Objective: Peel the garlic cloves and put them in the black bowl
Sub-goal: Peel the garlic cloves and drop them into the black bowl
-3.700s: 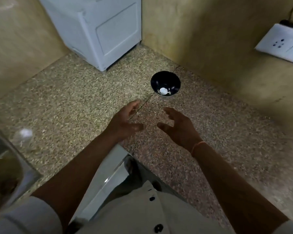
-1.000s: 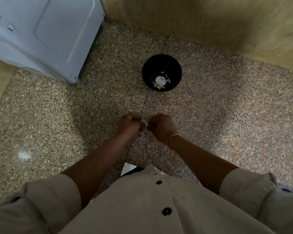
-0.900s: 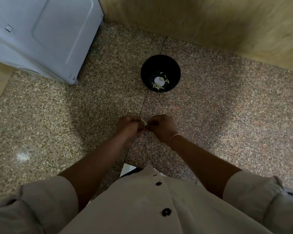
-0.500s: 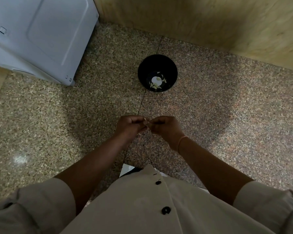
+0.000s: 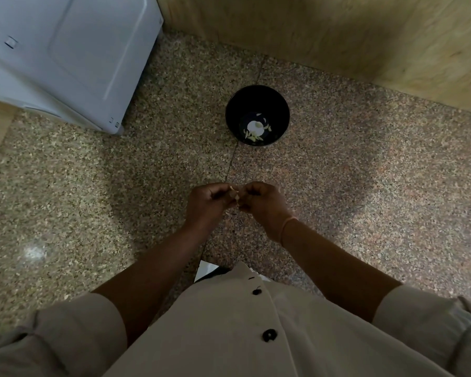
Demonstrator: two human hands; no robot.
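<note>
Speckled granite makes up the counter (image 5: 365,186) under us, with a thin seam (image 5: 230,164) running from its near edge toward the back. A yellowish wall (image 5: 337,36) closes off the far edge, and a white appliance (image 5: 65,58) fills the far left corner.

The black bowl (image 5: 256,100) sits toward the back of the counter, near the wall and just right of the seam, well apart from the appliance. In its bottom we see a round white piece (image 5: 255,126) with a few pale slivers beside it; whether these are cloves or skin we cannot tell.

Nearer the front edge, above the seam, our hands meet. Our left hand (image 5: 206,204) and our right hand (image 5: 264,202) both have their fingers curled inward, and together they pinch a small pale garlic clove (image 5: 236,195) between the fingertips. The clove is held above the counter, clear of the bowl. A thin pinkish band (image 5: 288,223) circles our right wrist, and our beige shirt (image 5: 229,322) with dark buttons covers the near edge.
</note>
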